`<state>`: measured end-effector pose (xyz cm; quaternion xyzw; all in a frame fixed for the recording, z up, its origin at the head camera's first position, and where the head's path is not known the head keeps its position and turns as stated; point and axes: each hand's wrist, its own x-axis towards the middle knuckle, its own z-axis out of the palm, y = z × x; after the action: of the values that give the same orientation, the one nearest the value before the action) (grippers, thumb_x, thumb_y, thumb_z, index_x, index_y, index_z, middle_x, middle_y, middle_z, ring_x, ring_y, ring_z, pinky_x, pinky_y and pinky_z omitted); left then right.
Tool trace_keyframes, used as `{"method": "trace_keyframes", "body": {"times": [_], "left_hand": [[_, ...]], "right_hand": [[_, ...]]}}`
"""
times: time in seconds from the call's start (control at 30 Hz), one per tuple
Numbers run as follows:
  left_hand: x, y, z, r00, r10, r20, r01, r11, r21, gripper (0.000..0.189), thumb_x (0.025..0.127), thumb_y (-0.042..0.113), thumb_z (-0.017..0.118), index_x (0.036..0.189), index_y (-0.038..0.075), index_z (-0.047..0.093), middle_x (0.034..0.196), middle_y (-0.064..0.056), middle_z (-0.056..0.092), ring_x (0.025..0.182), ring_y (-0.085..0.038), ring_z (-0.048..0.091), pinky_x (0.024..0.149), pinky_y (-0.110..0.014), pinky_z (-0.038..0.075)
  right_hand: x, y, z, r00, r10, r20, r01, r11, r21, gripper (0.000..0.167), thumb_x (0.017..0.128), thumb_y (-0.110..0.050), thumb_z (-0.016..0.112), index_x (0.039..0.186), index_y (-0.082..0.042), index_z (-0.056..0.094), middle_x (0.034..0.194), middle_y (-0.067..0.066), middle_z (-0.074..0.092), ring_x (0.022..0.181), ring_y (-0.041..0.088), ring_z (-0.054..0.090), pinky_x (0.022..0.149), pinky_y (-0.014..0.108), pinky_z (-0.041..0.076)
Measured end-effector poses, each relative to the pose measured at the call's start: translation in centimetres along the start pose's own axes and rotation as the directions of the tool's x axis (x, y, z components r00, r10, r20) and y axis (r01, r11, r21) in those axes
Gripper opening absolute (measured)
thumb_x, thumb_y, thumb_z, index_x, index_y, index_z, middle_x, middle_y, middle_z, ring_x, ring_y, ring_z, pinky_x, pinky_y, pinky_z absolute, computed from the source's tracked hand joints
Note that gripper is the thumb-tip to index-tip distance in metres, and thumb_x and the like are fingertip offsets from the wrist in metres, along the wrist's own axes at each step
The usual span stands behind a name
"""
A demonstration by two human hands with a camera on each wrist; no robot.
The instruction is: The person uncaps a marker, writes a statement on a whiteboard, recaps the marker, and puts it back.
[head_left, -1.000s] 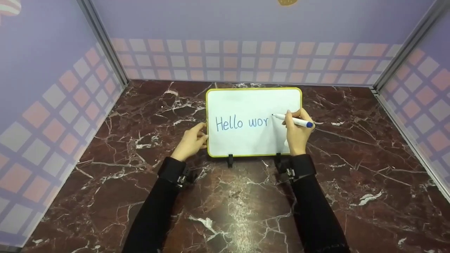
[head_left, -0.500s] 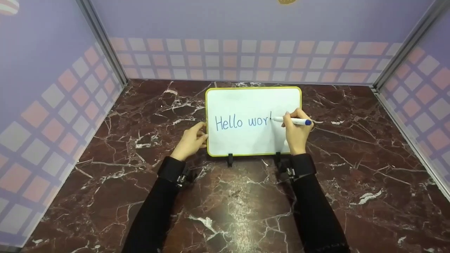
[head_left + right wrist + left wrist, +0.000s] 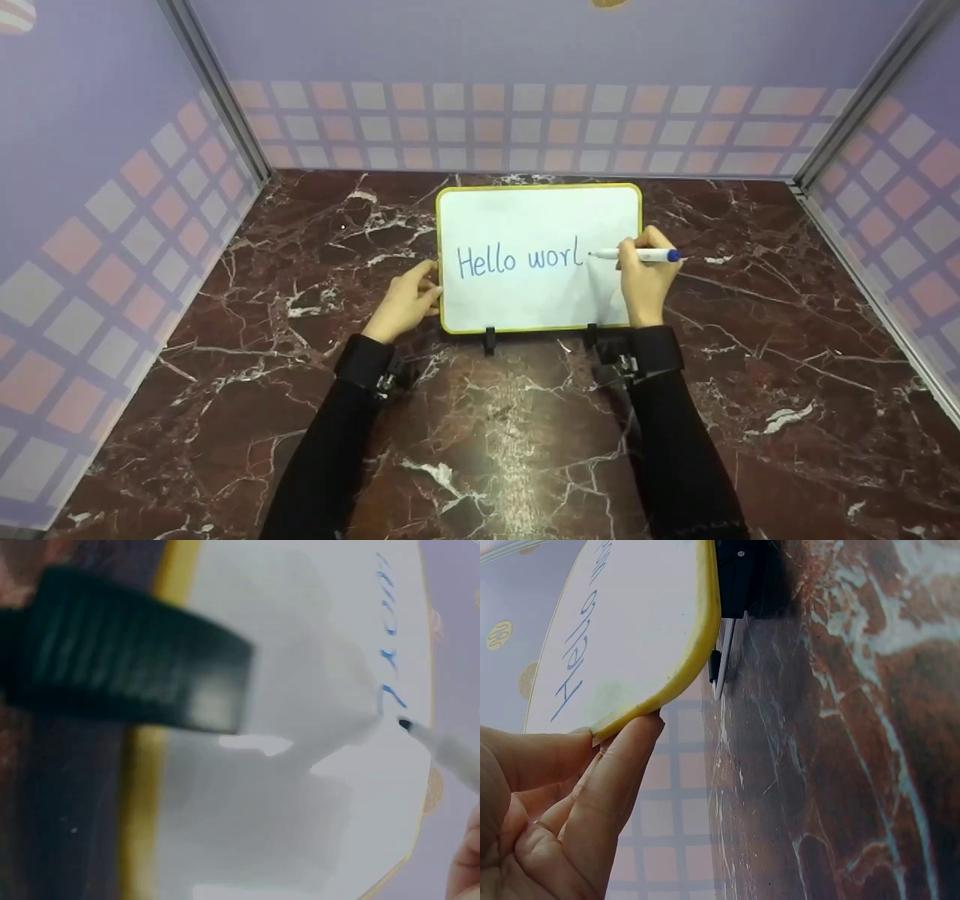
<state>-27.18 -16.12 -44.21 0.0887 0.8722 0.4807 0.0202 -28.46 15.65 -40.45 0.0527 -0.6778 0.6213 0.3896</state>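
A whiteboard [image 3: 517, 307] with a yellow frame leans back on a stand, bearing "Hello worl" in blue handwriting [image 3: 519, 260]. At its left edge my left hand [image 3: 405, 300] pinches the frame. The left wrist view shows the thumb on the board's front and a finger [image 3: 611, 795] against the frame's edge. My right hand [image 3: 646, 285] grips a white marker [image 3: 637, 255] with a blue end, over the board's right side. In the right wrist view the marker's dark tip [image 3: 405, 724] is just past the last letter; most of that hand is out of frame.
Two black stand feet [image 3: 490, 341] hold the board's lower edge; one looms blurred as a dark ridged block [image 3: 142, 652] in the right wrist view. Beneath is a dark red marbled table [image 3: 510, 450]. Lilac panels with pink and white squares [image 3: 525, 127] enclose three sides.
Between the earlier frames and now, the marker has drawn a downstroke and a short foot, forming the "l" after "wor". The right hand has then shifted slightly right; the left hand keeps its place.
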Motion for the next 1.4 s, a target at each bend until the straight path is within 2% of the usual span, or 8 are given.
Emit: {"method": "trace_keyframes", "body": {"times": [0.1, 0.3, 0.43, 0.67, 0.83, 0.97, 1.13, 1.4], "left_hand": [[0.0, 0.0, 0.0, 1.0, 0.0, 0.0, 0.0, 1.0, 0.002, 0.037, 0.1, 0.0, 0.052, 0.137, -0.004, 0.047, 0.107, -0.031, 0.065, 0.093, -0.038, 0.07, 0.079, -0.034, 0.065], [0.0, 0.1, -0.1, 1.0, -0.019, 0.005, 0.019, 1.0, -0.008, 0.04, 0.1, -0.001, 0.052, 0.139, -0.005, 0.045, 0.11, -0.032, 0.065, 0.094, -0.04, 0.07, 0.079, -0.034, 0.065], [0.0, 0.1, 0.0, 1.0, -0.019, 0.004, 0.019, 1.0, -0.006, 0.039, 0.1, -0.001, 0.052, 0.138, -0.005, 0.045, 0.11, -0.032, 0.065, 0.093, -0.04, 0.07, 0.079, -0.035, 0.065], [0.0, 0.0, 0.0, 1.0, -0.007, -0.007, 0.007, 1.0, -0.01, 0.035, 0.1, -0.001, 0.052, 0.134, -0.005, 0.047, 0.106, -0.032, 0.066, 0.091, -0.039, 0.07, 0.079, -0.039, 0.065], [0.1, 0.0, 0.0, 1.0, -0.011, -0.012, 0.01, 1.0, -0.01, 0.037, 0.099, -0.002, 0.052, 0.136, -0.005, 0.047, 0.107, -0.033, 0.066, 0.091, -0.041, 0.07, 0.079, -0.038, 0.065], [0.1, 0.0, 0.1, 1.0, -0.02, -0.012, 0.02, 1.0, -0.018, 0.038, 0.099, -0.002, 0.053, 0.137, -0.005, 0.047, 0.108, -0.032, 0.065, 0.092, -0.041, 0.07, 0.079, -0.037, 0.065], [0.0, 0.0, 0.0, 1.0, -0.016, 0.002, 0.016, 1.0, -0.02, 0.037, 0.1, -0.001, 0.052, 0.136, -0.005, 0.047, 0.108, -0.032, 0.066, 0.093, -0.04, 0.07, 0.08, -0.037, 0.065], [-0.1, 0.0, -0.1, 0.999, -0.024, 0.027, 0.024, 1.0, 0.003, 0.042, 0.102, 0.002, 0.051, 0.143, -0.002, 0.043, 0.112, -0.031, 0.064, 0.097, -0.039, 0.069, 0.083, -0.037, 0.064]], "right_hand": [[0.3, 0.2, -0.3, 0.999, 0.006, -0.046, -0.005, 1.0, 0.025, 0.026, 0.083, 0.014, 0.053, 0.06, 0.009, 0.039, 0.053, -0.004, 0.053, 0.044, 0.021, 0.054, 0.043, 0.016, 0.041], [0.3, 0.6, -0.5, 0.998, 0.034, -0.053, -0.032, 0.999, 0.034, 0.026, 0.082, 0.014, 0.053, 0.061, 0.012, 0.037, 0.048, -0.005, 0.05, 0.041, 0.024, 0.052, 0.04, 0.015, 0.037], [0.3, 0.9, -0.4, 0.998, 0.031, -0.054, -0.029, 0.999, 0.026, 0.026, 0.082, 0.013, 0.054, 0.061, 0.012, 0.04, 0.049, -0.004, 0.051, 0.042, 0.018, 0.053, 0.04, 0.014, 0.037], [0.1, 1.0, -0.4, 1.0, 0.022, -0.002, -0.022, 1.0, 0.008, 0.027, 0.085, 0.011, 0.059, 0.062, 0.013, 0.045, 0.052, 0.015, 0.058, 0.044, 0.014, 0.057, 0.042, 0.015, 0.034], [0.3, 0.8, -0.7, 0.998, 0.039, 0.05, -0.038, 0.999, -0.032, 0.027, 0.083, 0.013, 0.056, 0.06, 0.012, 0.043, 0.047, 0.001, 0.053, 0.04, 0.011, 0.052, 0.039, 0.014, 0.036], [0.4, 0.7, -0.8, 0.999, 0.04, 0.03, -0.039, 0.998, -0.04, 0.026, 0.081, 0.014, 0.054, 0.06, 0.012, 0.039, 0.046, -0.009, 0.048, 0.039, 0.016, 0.051, 0.039, 0.014, 0.036], [0.3, 0.8, -0.6, 0.999, 0.028, -0.021, -0.029, 1.0, -0.001, 0.027, 0.084, 0.013, 0.056, 0.063, 0.012, 0.041, 0.05, -0.007, 0.052, 0.045, 0.025, 0.055, 0.042, 0.015, 0.038], [0.3, 1.5, -0.3, 0.999, 0.007, -0.038, -0.003, 0.995, 0.1, 0.028, 0.089, 0.008, 0.063, 0.069, 0.018, 0.046, 0.059, -0.001, 0.056, 0.051, 0.015, 0.057, 0.049, 0.017, 0.046]]}}
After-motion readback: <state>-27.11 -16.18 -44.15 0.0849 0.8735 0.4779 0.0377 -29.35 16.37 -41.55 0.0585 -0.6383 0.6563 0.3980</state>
